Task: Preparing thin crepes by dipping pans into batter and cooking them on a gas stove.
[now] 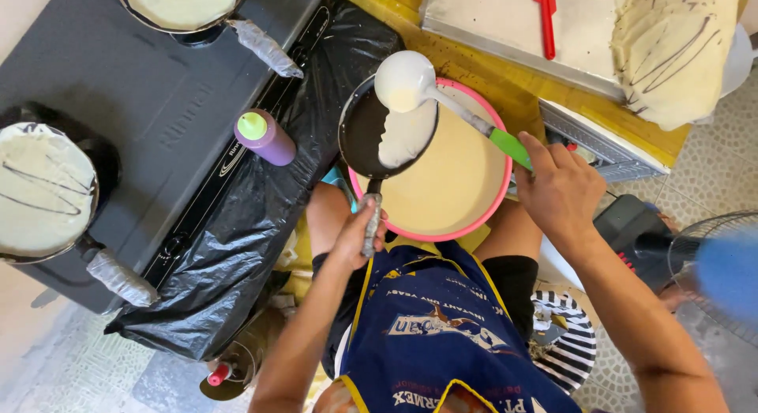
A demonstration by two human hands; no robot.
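The small black frying pan [379,129] hangs tilted over the pink-rimmed round basin of pale batter [454,184], its wrapped handle running back toward the body. The left hand [359,235] has its fingers closed round that handle. The right hand [557,188] grips the green-handled white ladle [407,81], whose bowl sits over the pan's far edge, batter spreading below it.

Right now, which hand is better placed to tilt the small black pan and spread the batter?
The left hand: it grips the small black pan by its handle. The right hand holds the white ladle.
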